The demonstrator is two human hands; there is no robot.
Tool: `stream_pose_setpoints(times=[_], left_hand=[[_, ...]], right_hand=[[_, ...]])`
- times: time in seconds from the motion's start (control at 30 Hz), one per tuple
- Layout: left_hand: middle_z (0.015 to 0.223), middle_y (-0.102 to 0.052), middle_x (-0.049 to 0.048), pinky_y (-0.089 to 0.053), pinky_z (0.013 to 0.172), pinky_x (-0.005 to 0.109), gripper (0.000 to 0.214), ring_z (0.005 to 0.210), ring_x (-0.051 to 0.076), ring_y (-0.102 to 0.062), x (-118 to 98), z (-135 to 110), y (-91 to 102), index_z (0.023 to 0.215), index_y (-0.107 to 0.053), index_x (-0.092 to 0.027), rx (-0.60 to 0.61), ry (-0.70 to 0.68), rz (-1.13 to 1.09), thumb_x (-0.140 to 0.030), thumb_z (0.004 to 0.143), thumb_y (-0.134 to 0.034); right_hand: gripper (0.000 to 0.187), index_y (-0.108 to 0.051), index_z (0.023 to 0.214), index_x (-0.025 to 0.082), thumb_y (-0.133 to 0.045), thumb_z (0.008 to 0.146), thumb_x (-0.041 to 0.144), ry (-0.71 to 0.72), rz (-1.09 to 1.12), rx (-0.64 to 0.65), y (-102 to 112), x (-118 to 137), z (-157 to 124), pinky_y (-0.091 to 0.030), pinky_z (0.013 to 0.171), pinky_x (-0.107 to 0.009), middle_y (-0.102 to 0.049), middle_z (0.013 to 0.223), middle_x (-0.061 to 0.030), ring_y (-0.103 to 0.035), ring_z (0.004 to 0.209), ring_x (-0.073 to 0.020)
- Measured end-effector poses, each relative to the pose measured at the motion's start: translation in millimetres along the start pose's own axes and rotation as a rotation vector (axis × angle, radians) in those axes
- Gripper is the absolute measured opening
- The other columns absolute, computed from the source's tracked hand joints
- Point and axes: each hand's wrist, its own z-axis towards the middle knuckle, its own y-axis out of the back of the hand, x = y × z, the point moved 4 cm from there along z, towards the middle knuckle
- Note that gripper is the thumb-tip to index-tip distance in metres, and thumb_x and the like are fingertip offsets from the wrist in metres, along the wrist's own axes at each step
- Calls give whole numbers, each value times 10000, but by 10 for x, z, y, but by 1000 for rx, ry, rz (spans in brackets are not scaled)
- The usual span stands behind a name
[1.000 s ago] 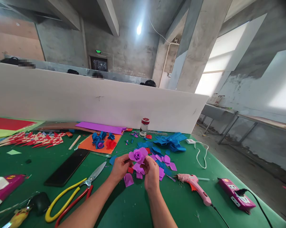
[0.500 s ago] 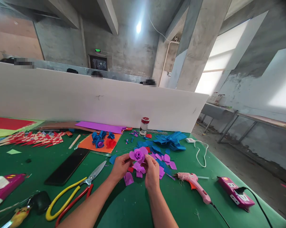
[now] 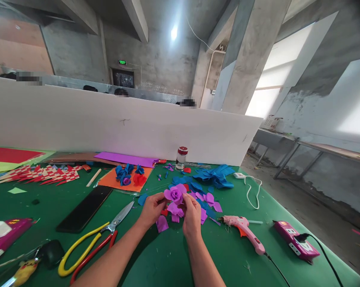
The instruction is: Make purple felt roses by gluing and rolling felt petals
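Observation:
A purple paper rose (image 3: 176,194) with a curled centre and spread outer petals is held up between my two hands, above the green table. My left hand (image 3: 152,210) pinches its left edge with thumb and fingers. On the other side, my right hand (image 3: 192,215) is closed on a petal at the rose's right edge. Loose purple petals (image 3: 162,224) lie beneath and around the hands, partly hidden by them. More cut purple petals (image 3: 209,199) are scattered just right of the right hand, mixed with blue paper pieces.
At right are a pink glue gun (image 3: 242,231), a power strip (image 3: 296,241) and a white cable (image 3: 259,191). Scissors (image 3: 108,231) and a black phone (image 3: 84,209) lie left. Behind stand a red-lidded jar (image 3: 181,158), crumpled blue paper (image 3: 217,176) and a white partition (image 3: 108,123).
The rose has shifted very slightly to the right and turned a little between my fingers. Both hands keep their grip; nothing else on the table has moved.

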Motion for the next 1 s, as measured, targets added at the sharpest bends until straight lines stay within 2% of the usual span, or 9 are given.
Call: stream_pose_setpoints(times=[0.2,0.27,0.33,0.4,0.5,0.6,0.7,0.83,1.0], left_hand=[[732,-669,18,-469,757,284,179,746,173,-598,-13,79,192,759,-661,-181,-168,-14,-103,-356,780,-629],[671,-614,-8,-467,717,269,214,686,150,-578,3,109,245,805,-622,-188,-195,10,-254,-401,796,-627],[630,-542,-41,-428,591,225,266,573,110,-506,16,127,262,862,-600,-192,-192,48,-386,-443,784,-644],[654,-531,-44,-365,510,196,325,525,80,-437,10,128,254,889,-608,-181,-169,97,-426,-458,742,-694],[701,-574,-17,-363,517,192,361,550,73,-438,-34,103,220,830,-633,-152,-82,181,-394,-452,673,-757],[664,-579,-12,-380,546,199,334,579,87,-472,-97,66,177,759,-648,-140,60,236,-351,-427,647,-777],[673,-600,-2,-394,570,209,284,613,103,-507,-137,43,152,733,-665,-135,140,239,-293,-381,644,-776],[641,-593,-5,-399,558,214,249,585,103,-503,-138,55,139,682,-656,-136,152,236,-262,-351,632,-770],[602,-568,-29,-382,515,202,266,522,77,-458,-113,139,232,711,-666,-150,-54,216,-409,-331,573,-803]], right_hand=[[235,-595,589,179,-690,642,387,-59,45,-67,57,-1,41,-394,512,-233,-536,566,19,-460,535,-117],[221,-574,579,182,-692,616,365,-103,46,-32,48,-15,48,-377,500,-232,-507,552,32,-445,519,-112],[214,-558,568,183,-685,607,351,-135,29,41,19,-26,46,-356,492,-228,-476,535,44,-420,504,-105],[213,-539,541,185,-659,622,341,-139,-14,132,-17,-20,30,-332,489,-226,-442,513,52,-390,491,-98],[226,-511,493,195,-608,663,308,-84,-152,249,-63,41,-10,-288,490,-234,-411,483,53,-358,483,-100],[243,-505,459,198,-592,679,256,-1,-281,311,-86,120,-44,-247,491,-242,-402,470,49,-333,489,-102],[261,-500,439,194,-573,688,218,74,-363,340,-101,157,-53,-223,487,-242,-389,460,54,-318,486,-100],[195,-639,549,186,-558,718,237,109,-385,289,-76,172,-57,-290,501,-236,-514,509,39,-413,505,-114],[213,-773,792,186,-598,736,293,154,-448,93,234,336,-181,-416,601,-263,-723,720,-28,-594,650,-175]])
